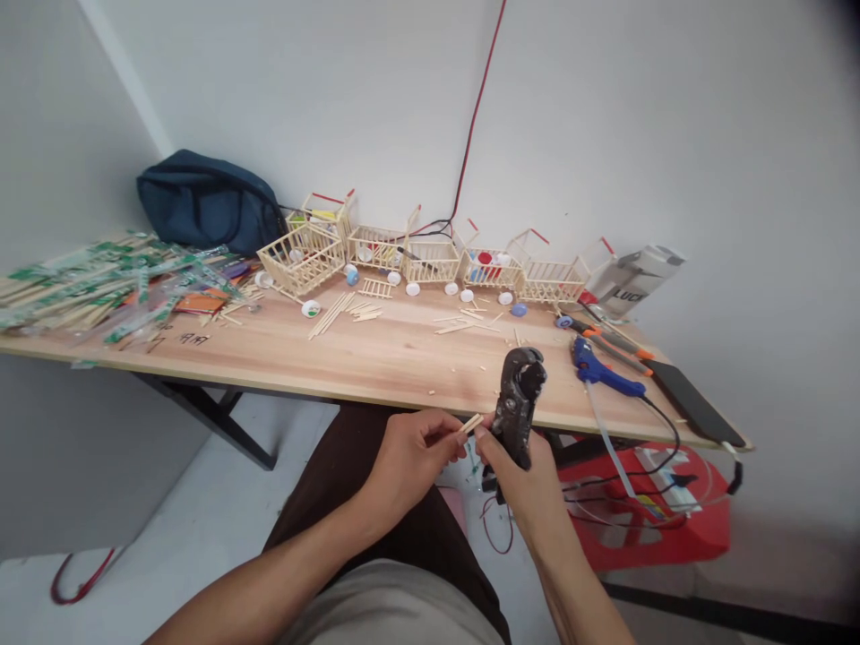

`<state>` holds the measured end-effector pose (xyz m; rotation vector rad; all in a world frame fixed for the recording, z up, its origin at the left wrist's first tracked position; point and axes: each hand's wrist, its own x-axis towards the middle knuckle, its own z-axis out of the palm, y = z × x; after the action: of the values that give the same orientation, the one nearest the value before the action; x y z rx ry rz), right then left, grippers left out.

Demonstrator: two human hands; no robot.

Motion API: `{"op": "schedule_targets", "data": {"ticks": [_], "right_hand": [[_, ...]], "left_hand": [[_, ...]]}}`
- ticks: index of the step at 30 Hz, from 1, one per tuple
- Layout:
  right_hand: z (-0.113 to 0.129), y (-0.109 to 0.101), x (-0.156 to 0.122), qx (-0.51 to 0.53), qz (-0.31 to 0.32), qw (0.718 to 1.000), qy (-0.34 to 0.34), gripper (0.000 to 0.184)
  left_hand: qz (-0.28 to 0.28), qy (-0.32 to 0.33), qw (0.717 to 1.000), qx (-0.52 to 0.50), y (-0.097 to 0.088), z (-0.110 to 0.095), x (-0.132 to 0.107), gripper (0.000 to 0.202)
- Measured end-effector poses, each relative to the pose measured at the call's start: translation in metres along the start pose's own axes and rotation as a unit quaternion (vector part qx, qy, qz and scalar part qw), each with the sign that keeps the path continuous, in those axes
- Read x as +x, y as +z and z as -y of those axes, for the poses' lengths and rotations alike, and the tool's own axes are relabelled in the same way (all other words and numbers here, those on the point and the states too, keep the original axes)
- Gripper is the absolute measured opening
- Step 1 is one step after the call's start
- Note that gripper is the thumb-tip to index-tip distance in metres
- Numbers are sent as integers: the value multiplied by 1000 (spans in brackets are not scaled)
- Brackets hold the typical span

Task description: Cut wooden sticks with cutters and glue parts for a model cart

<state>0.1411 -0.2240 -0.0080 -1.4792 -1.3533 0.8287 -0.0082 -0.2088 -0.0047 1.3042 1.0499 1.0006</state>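
My left hand (420, 457) pinches short wooden sticks (471, 423) just in front of the table's near edge. In my right hand (520, 475) is a black hand cutter (516, 394), its jaws pointing up and away from me. The thumb of that hand comes close to the sticks' far end; whether it touches them I cannot tell. On the table lie loose cut sticks (332, 313), a small ladder-shaped stick panel (375, 288) and more sticks (463, 324). Behind them stands a row of small stick-built carts (434, 262) with bottle-cap wheels and red-tipped handles.
Wrapped chopsticks (87, 287) heap up at the left beside a dark blue bag (211, 202). At right lie a blue glue gun (608, 369), orange-handled pliers (618, 345) and a black phone-like slab (695, 403). A red stool (658, 546) with cables sits below the table edge (403, 399).
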Motion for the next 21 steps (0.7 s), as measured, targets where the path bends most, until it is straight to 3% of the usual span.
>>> {"op": "schedule_targets", "data": {"ticks": [4, 8, 14, 21], "right_hand": [[3, 3, -1, -9, 2, 1000, -2, 20], [-3, 6, 0, 30, -17, 999, 6, 18], [-10, 3, 1, 144, 35, 988, 46, 26], [-12, 5, 2, 169, 21, 984, 44, 28]], "left_hand": [[30, -25, 999, -25, -1, -1, 0, 18], [22, -25, 999, -35, -1, -2, -1, 18], [86, -57, 978, -179, -4, -2, 3, 32], [42, -33, 989, -136, 2, 4, 4, 28]]}}
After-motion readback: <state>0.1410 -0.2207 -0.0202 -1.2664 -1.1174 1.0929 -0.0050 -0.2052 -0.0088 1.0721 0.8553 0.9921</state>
